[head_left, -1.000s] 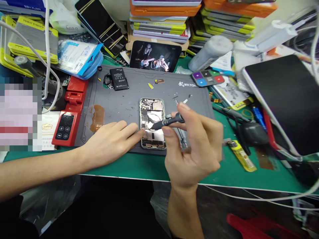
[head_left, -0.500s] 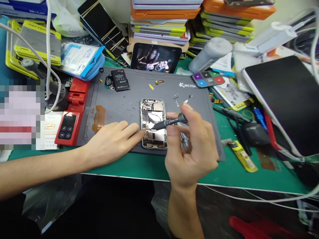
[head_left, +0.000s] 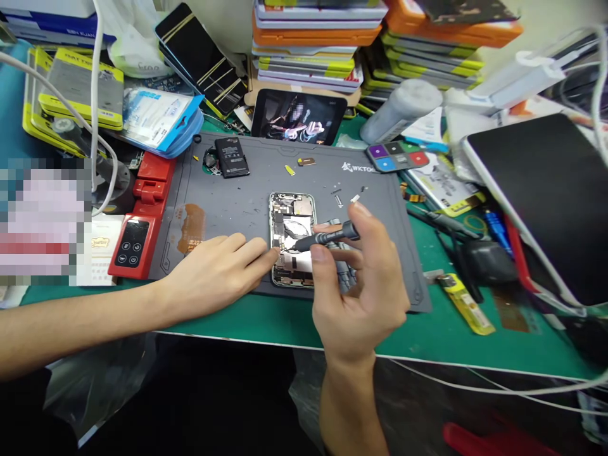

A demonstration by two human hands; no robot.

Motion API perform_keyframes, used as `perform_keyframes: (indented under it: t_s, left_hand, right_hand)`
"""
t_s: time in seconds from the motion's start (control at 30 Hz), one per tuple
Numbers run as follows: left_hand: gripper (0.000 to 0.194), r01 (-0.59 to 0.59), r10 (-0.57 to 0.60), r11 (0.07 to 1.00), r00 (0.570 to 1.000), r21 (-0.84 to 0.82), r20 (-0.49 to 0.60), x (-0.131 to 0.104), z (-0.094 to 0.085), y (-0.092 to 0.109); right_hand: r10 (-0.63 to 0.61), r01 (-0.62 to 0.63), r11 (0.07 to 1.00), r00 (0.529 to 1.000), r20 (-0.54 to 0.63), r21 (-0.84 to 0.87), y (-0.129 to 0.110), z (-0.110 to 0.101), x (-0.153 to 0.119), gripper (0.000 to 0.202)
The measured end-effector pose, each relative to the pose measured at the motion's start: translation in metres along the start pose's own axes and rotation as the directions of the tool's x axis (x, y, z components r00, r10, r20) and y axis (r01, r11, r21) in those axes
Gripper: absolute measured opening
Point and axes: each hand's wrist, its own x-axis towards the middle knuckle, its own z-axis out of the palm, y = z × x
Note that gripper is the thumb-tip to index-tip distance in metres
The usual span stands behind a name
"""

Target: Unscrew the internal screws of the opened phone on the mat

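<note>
An opened phone lies face up on the grey work mat, its circuit boards and pale inner plate exposed. My right hand grips a dark screwdriver between thumb and fingers, the handle's end near the index finger. The tool slants down to the left, its tip at the phone's left-middle part. My left hand rests palm down on the mat, fingers extended, with a fingertip against the phone's left edge. More grey tools lie partly hidden behind my right hand.
A black battery and small parts lie on the mat. Behind it stand a lit screen and stacked boxes. A red device is on the left; a grey bottle and a large tablet are on the right.
The whole view has shifted slightly, so things sit a little lower. Both hands keep nearly the same pose, with the screwdriver tip still on the phone.
</note>
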Motion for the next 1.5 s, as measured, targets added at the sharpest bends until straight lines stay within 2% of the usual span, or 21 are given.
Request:
perform_keyframes:
  t_s: [0.6, 0.93, 1.5]
  left_hand:
    - [0.026, -0.03, 0.03, 0.998, 0.999, 0.063, 0.012, -0.0012, 0.0001, 0.0018]
    - [0.026, -0.013, 0.015, 1.0, 0.999, 0.029, -0.042, -0.0022, 0.0035, 0.0018]
    - [0.027, 0.001, -0.001, 0.999, 1.0, 0.032, -0.004, -0.0011, 0.0027, 0.0024]
  right_hand:
    - [0.043, -0.043, 0.999, 0.999, 0.014, 0.002, 0.0018, -0.0006, -0.0069, 0.081]
    - [0.058, -0.058, 0.998, 0.998, 0.012, 0.028, 0.001, -0.0013, -0.0069, 0.084]
    - [0.101, -0.102, 0.994, 0.994, 0.031, 0.039, -0.0029, -0.0033, -0.0067, 0.083]
